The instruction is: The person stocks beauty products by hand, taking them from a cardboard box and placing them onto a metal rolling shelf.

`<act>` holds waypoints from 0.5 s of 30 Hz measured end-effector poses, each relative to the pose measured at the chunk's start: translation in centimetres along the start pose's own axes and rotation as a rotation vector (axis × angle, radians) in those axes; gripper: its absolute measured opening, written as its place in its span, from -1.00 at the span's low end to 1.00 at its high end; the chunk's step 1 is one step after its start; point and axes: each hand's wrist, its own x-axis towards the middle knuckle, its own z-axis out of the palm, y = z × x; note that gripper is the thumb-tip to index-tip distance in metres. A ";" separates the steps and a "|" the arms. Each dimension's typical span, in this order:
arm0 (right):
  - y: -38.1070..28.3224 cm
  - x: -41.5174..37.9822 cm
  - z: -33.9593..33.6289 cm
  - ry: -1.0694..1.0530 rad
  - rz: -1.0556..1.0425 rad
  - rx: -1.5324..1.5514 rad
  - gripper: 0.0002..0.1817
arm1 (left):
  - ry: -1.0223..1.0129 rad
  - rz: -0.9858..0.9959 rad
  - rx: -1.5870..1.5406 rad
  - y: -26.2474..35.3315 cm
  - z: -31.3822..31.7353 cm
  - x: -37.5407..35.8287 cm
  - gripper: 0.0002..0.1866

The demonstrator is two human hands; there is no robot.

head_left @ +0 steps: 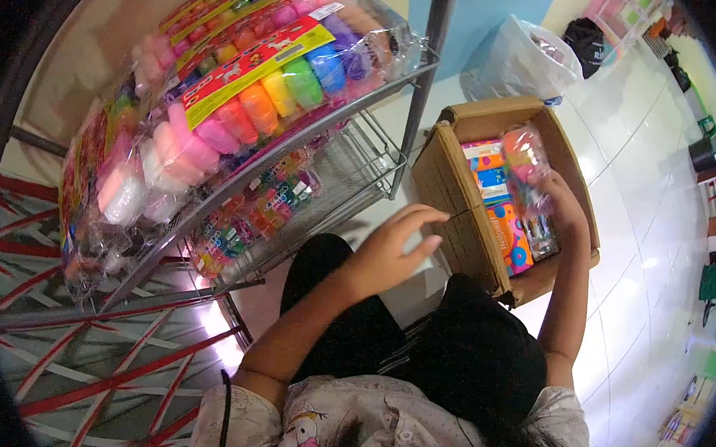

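Note:
My right hand (563, 203) is closed on a clear plastic pack (524, 160) with pink and orange pieces inside, over an open cardboard box (455, 209). In the box lie colourful packets, among them an orange and blue one (509, 235) and a blue and white one (492, 184). My left hand (396, 250) is left of the box with its fingers apart and nothing in it.
A metal rack on the left holds packs of coloured clay (261, 106) on its upper shelf and smaller bright packs (263, 205) on the mesh shelf (354, 166) below. Behind the box stand a white plastic bag (520, 62) and a black bag (585, 46).

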 end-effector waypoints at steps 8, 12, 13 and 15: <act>-5.4 -0.3 17.2 -0.306 -0.246 -0.543 -0.37 | 0.580 -0.048 -0.390 -0.6 -0.6 0.3 -0.40; -7.1 3.3 21.7 -0.410 -0.088 -0.104 -0.33 | 0.761 -0.258 -0.063 0.5 -8.0 -1.5 -0.47; -7.0 4.7 22.4 -0.302 -0.293 -0.234 -0.38 | 0.818 -0.327 0.021 0.3 -9.6 -1.3 -0.51; -6.5 7.3 23.5 -0.073 -0.700 -0.494 -0.49 | 0.703 -0.481 0.208 -0.5 -11.7 -1.0 -0.50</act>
